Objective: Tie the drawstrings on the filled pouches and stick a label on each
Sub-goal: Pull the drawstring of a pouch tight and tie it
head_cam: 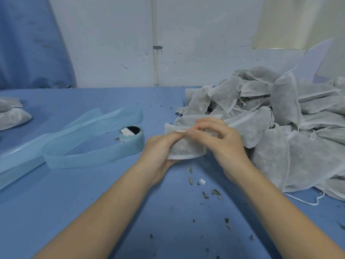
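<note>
Both hands hold one grey non-woven filled pouch (186, 146) just above the blue table (93, 202): left hand (160, 150) grips its underside, right hand (218, 141) fingers curled pinching its top edge beside left thumb. Heap of grey filled pouches (280, 118) at right; pale blue label roll (130, 134) at left.

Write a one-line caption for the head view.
Both hands hold a grey non-woven filled pouch beside a heap of pouches and a pale-blue label roll.

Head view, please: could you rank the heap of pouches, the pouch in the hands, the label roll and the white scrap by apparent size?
1. Heap of pouches, by far the largest.
2. Pouch in the hands.
3. Label roll, counting only the coiled core, not its loose tail.
4. White scrap, smallest.
</note>
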Demonstrator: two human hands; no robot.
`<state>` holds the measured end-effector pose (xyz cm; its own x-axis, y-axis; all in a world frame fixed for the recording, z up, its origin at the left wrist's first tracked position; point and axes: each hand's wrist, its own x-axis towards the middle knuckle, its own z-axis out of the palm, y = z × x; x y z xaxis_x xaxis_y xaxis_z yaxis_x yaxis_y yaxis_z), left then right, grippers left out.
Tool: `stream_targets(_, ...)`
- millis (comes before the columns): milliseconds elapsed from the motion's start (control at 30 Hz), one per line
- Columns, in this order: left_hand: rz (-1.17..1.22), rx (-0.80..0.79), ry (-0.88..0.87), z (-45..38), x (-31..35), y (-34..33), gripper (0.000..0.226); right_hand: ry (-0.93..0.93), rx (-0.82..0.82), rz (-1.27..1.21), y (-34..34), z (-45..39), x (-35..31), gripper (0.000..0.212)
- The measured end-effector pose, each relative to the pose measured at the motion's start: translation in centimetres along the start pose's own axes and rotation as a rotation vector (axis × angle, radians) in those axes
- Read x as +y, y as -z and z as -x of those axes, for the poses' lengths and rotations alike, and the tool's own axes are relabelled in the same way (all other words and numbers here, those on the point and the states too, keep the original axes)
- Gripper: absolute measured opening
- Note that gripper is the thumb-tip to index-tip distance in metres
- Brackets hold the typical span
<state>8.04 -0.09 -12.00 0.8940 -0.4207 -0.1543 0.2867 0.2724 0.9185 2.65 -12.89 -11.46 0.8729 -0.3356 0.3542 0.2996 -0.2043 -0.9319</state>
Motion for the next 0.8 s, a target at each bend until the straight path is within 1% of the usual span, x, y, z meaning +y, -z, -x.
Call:
stream_targets(67,0.072,-0.022,0.017,0.1,0.2,0.0,0.026,0.031,-0.024,0.127,0.1,0.2,-0.1,0.017)
stream_targets(167,0.205,-0.085,0.082,0.2,0.8,0.1,0.051,0.061,-0.016,0.231,0.3,0.3,-0.1,0.015)
stream_targets(200,0.193,-0.115,0.069,0.4,1.0,0.0,0.056,0.070,-0.012,0.236,0.3,0.3,-0.1,0.014)
stream_targets(233,0.131,-0.133,0.032,0.4,0.9,-0.1,0.056,0.077,-0.007,0.237,0.4,0.3,0.0,0.014)
stream_targets(267,0.051,-0.132,-0.011,0.4,0.8,-0.2,0.050,0.081,-0.005,0.236,0.4,0.2,0.0,0.014)
stream_targets(333,-0.093,-0.073,-0.071,0.7,0.8,-0.2,0.025,0.084,-0.018,0.220,0.3,0.3,0.2,0.012)
stream_targets(367,-0.129,-0.054,-0.086,0.9,0.9,0.0,0.016,0.083,-0.029,0.208,0.1,0.4,0.3,0.012)
stream_targets(433,-0.128,-0.055,-0.096,1.3,1.2,0.7,0.014,0.068,-0.052,0.160,-0.5,0.6,0.4,0.011)
stream_targets(500,-0.068,-0.026,-0.110,1.8,1.7,1.6,0.014,0.029,-0.064,0.092,-1.5,0.6,0.6,0.011)
stream_targets(567,-0.011,0.068,-0.152,2.1,2.3,2.8,0.015,-0.084,-0.073,-0.019,-2.8,0.0,0.7,0.020)
stream_targets(633,0.030,0.199,-0.216,2.1,3.1,4.2,0.018,-0.267,-0.093,-0.229,-4.4,-1.0,0.6,0.029)
stream_targets(667,0.067,0.255,-0.247,2.1,3.6,5.0,0.019,-0.314,-0.111,-0.258,-5.2,-1.4,0.7,0.032)
stream_targets(700,0.116,0.305,-0.272,2.0,4.2,5.6,0.019,-0.317,-0.139,-0.169,-5.8,-1.8,1.0,0.035)
stream_targets(800,0.191,0.419,-0.311,1.3,5.8,7.4,0.016,-0.212,-0.295,0.299,-7.7,-2.5,1.8,0.057)
